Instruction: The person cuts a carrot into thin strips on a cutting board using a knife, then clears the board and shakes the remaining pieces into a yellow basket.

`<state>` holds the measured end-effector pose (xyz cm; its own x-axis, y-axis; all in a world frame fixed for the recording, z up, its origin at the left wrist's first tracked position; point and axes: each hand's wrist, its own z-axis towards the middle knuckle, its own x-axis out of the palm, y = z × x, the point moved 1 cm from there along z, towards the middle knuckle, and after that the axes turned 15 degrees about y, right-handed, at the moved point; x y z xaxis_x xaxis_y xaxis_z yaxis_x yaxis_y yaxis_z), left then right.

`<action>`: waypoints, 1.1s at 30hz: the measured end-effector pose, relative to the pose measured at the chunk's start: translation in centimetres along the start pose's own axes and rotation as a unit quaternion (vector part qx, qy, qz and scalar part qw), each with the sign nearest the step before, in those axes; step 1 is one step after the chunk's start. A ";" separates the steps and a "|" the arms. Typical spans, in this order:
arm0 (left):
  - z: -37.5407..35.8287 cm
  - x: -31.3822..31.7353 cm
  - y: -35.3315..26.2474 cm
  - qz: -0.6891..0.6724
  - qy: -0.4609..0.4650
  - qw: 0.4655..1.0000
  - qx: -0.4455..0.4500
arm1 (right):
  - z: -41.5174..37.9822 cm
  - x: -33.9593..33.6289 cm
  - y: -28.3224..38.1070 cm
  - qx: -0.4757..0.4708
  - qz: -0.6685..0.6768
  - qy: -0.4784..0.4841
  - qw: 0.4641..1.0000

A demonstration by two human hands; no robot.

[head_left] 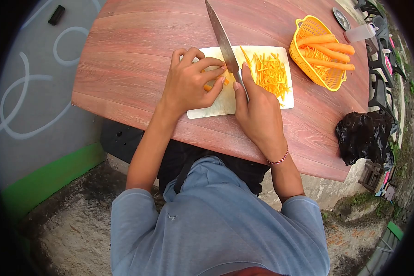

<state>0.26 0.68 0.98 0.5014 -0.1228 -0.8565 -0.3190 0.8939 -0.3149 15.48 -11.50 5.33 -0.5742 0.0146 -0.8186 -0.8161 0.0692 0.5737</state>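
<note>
My right hand is wrapped round the handle of a large kitchen knife, its blade pointing away from me over a white cutting board. Just left of the blade, my left hand has its fingers curled down on a piece of carrot, mostly hidden beneath them. To the right of the knife lies a pile of thin carrot strips on the board. One longer carrot sliver sits against the blade's right side.
A yellow plastic basket with several peeled carrots and shreds stands right on the wooden table. Beyond it are a squeeze bottle and a metal plate. A black plastic bag hangs by the right edge.
</note>
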 end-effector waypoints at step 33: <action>0.0 0.0 -0.1 0.000 -0.016 1.000 0.013 | 0.1 0.4 -0.9 0.007 -0.035 -0.038 0.999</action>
<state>0.27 0.56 0.97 0.5265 -0.1097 -0.8431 -0.2988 0.9045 -0.3043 15.97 -11.41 4.51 -0.5082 0.0856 -0.8570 -0.8530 0.0875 0.5145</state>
